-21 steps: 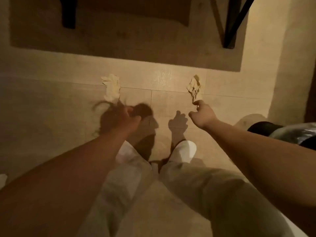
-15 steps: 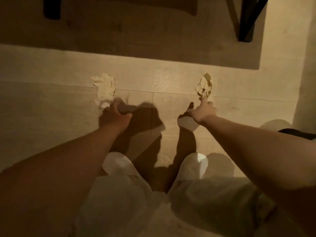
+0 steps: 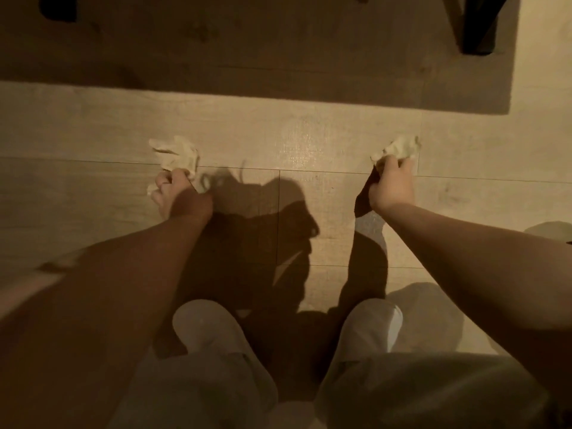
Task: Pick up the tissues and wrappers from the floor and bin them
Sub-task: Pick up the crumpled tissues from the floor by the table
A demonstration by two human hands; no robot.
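While we bend over the pale wood-grain floor point(image 3: 309, 140), we count two crumpled tissues, both soft, creased and off-white. Our left hand point(image 3: 179, 193) closes its fingers on the near edge of the left tissue point(image 3: 178, 153), which lies on the floor. Our right hand point(image 3: 391, 187) pinches the right tissue point(image 3: 399, 147). Two white slippers point(image 3: 213, 329) show near us. No writing is readable.

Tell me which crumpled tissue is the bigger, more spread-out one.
The left tissue, at the left hand. It fans out wide; the right tissue is a tighter wad.
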